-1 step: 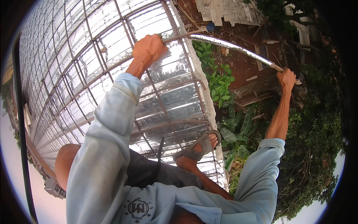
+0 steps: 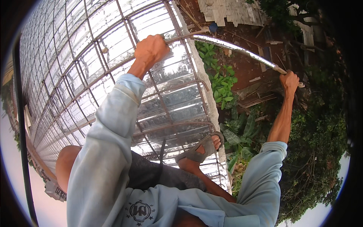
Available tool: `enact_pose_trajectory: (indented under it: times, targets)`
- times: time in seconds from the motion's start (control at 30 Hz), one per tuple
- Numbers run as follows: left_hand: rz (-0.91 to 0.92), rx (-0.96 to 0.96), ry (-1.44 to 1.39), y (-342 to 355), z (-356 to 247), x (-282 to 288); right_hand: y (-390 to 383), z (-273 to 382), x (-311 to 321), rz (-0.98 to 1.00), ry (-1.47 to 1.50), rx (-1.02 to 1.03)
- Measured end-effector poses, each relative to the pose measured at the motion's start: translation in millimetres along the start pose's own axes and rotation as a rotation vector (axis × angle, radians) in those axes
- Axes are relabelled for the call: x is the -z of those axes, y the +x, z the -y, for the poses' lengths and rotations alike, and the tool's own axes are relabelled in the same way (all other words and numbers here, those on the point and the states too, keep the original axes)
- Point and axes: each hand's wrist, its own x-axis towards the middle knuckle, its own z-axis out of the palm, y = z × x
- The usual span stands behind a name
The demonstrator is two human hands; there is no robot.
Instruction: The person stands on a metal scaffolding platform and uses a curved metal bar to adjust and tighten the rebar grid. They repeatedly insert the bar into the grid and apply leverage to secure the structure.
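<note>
My left hand (image 2: 152, 49) is closed in a fist around a rusty rebar (image 2: 184, 36) near the edge of a rebar grid. That rebar juts out past the edge. Out to the right, my right hand (image 2: 289, 80) wraps the brownish end of a long, shiny metal bar (image 2: 242, 50), which looks curved in this wide view. The bar's far end meets or overlaps the rebar just beyond the edge; whether it is hooked on cannot be made out. Under the grid lies silvery reflective sheeting (image 2: 183, 109).
My sandalled foot (image 2: 204, 148) rests on the grid beside the rough concrete edge (image 2: 212, 108). Beyond the edge, far below, are green plants (image 2: 223, 81), reddish soil and corrugated roofing (image 2: 232, 12). Trees (image 2: 314, 151) stand at right. A dark cable or pole (image 2: 22, 125) runs along the left.
My right hand has shifted very slightly down and to the left with its end of the metal bar. My left hand stays in place on the rebar.
</note>
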Motion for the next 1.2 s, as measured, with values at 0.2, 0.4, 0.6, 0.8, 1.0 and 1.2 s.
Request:
enact_pose_trajectory:
  times: [0.2, 0.4, 0.6, 0.8, 1.0, 1.2]
  targets:
    - [-0.004, 0.001, -0.008, 3, 8, 3, -92, 22, -12, -0.102, 0.044, -0.114]
    - [0.055, -0.022, -0.059, -1, -1, 12, -158, 24, -26, -0.076, 0.091, -0.25]
    - [0.082, -0.011, -0.077, 4, 7, 17, -130, 3, -16, 0.044, 0.182, -0.072]
    - [0.048, -0.122, -0.083, 7, 16, 13, -130, 24, -10, 0.251, 0.085, -0.279]
    - [0.083, -0.219, -0.116, 7, 19, 9, -135, 20, -8, 0.115, -0.036, -0.329]
    - [0.069, -0.184, -0.111, 7, 22, 6, -139, 34, 18, 0.192, -0.019, -0.361]
